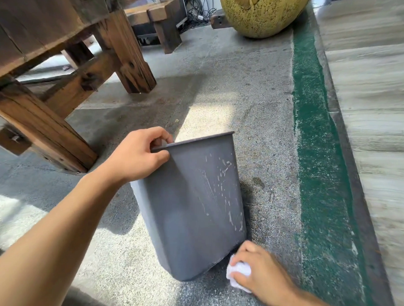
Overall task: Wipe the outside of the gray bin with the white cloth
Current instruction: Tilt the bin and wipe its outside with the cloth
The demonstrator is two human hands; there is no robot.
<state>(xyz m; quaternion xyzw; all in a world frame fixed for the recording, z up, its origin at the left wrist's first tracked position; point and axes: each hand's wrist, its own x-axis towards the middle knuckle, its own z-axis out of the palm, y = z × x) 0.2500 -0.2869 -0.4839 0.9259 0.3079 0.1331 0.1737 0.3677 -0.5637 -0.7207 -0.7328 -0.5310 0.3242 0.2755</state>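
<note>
While tilting: one gray bin [189, 206], leaning on concrete floor [217, 83].
Left hand [137, 155]: gripping bin rim, fingers curling over.
Right hand [260, 270]: clenching one white cloth [238, 274] beside bin's base.

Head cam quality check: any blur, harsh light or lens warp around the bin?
Head view: hard sunlight patches on the floor, the gray bin mostly in shade yet sharp, its whitish streaks clear; motion smear on the right-hand surface; wide-angle bowing at the wooden table legs; left hand and right hand with white cloth crisp.
</note>
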